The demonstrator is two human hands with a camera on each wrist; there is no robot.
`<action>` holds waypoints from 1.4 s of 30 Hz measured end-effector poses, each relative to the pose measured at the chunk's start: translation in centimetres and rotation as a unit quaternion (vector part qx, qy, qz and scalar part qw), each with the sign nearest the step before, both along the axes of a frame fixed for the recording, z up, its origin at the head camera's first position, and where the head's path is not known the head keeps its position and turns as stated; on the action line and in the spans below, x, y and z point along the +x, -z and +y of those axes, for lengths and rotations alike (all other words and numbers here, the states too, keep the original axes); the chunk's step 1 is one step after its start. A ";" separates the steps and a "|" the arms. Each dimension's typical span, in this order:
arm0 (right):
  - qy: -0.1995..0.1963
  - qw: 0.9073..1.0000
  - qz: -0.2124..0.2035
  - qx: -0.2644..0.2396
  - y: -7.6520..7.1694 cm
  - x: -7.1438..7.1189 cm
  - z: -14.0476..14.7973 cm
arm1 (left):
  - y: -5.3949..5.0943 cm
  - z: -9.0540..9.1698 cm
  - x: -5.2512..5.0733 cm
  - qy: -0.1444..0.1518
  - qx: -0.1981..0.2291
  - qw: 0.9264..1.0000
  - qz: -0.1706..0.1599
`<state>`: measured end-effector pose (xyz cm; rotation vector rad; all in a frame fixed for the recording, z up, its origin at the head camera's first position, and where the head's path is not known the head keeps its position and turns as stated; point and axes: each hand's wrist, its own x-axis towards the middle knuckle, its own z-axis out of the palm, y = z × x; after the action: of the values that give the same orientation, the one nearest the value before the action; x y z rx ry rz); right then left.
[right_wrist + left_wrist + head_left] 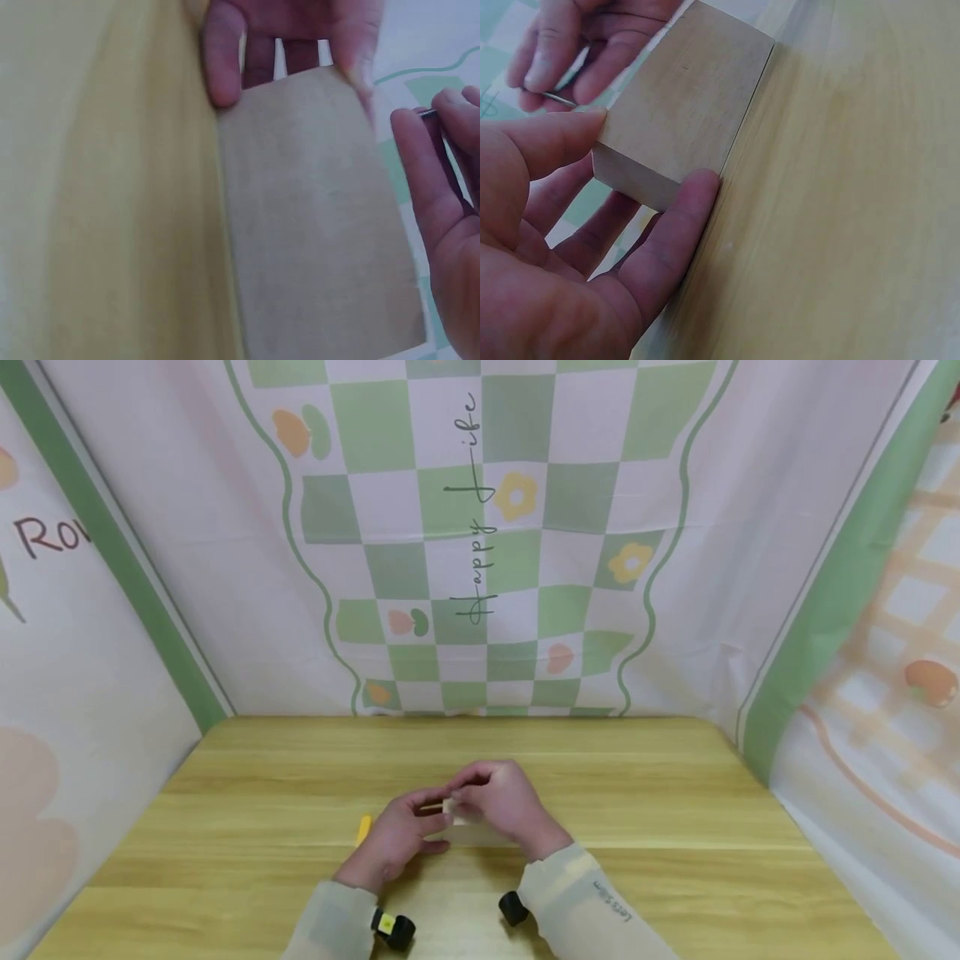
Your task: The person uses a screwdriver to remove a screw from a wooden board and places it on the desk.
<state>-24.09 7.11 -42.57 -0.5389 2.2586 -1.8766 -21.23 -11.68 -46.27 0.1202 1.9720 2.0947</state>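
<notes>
A pale wooden block [679,97] with flat, square-edged faces rests against the wooden tabletop. My left hand [401,835] holds one end of it, its thumb on one edge and a finger on the other; the block's long face [322,210] fills the middle of the right wrist view. Just above the block, my right hand [506,802] pinches a thin, small metal piece [559,98] between thumb and fingers. Only a bit of that metal [427,113] shows past the fingertips, so its kind is unclear. It appears apart from the block.
A yellow object [365,828] lies on the wooden table [637,777] just left of the left hand, partly hidden by it. Behind the table hangs a green-and-white checked cloth [450,568]. Black wrist cameras [513,908] sit at both sleeves.
</notes>
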 end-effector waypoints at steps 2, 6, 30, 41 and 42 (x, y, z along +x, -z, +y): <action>-0.001 1.000 -0.009 -0.026 -0.4 0.0 0.1 | -0.1 0.1 0.0 -0.004 -0.002 1.000 0.000; 0.002 0.999 -0.015 -0.049 -0.5 -0.3 0.5 | -0.2 0.1 0.2 -0.007 -0.004 1.000 0.001; 0.052 0.928 -0.211 -0.302 -2.8 -2.6 12.3 | -0.1 -0.1 0.1 -0.018 -0.013 1.000 -0.022; 0.104 0.949 -0.255 -0.154 0.8 -0.4 16.1 | -0.3 0.1 0.3 -0.019 -0.011 0.999 -0.025; 0.102 0.950 -0.259 -0.144 1.2 0.0 16.2 | -0.3 0.1 0.3 -0.019 -0.011 0.999 -0.023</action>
<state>-24.13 23.31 -43.77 0.1616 1.7628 -2.1436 -20.94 -11.57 -45.97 0.0297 1.9836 2.0795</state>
